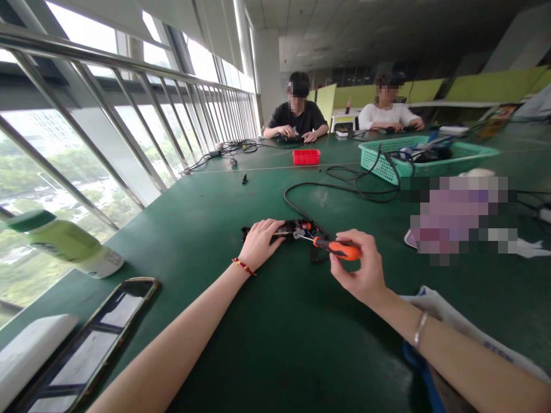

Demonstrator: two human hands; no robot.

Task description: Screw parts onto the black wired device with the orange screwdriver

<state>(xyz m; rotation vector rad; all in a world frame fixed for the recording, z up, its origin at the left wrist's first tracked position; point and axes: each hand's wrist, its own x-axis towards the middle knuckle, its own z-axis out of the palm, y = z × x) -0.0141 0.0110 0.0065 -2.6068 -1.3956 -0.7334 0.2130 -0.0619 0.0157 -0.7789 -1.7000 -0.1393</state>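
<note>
On the green table lies a black device [297, 228] with its inside exposed, showing small red and metal parts, and a black cable running from it. My left hand [260, 244] is wrapped over the device's left part, holding it against the table. In my right hand [361, 264] is an orange and black screwdriver [340, 248], gripped by the handle end between thumb and fingers. Its metal shaft points left, and the tip is at the open middle of the device. The fingers partly hide the device's left side.
A red box [306, 156] and a teal basket [400, 170] holding cables stand farther back. A bottle [64, 244] and a phone [99, 344] lie at left, a fabric bag [456, 321] under my right forearm. Two people sit across the table [241, 332].
</note>
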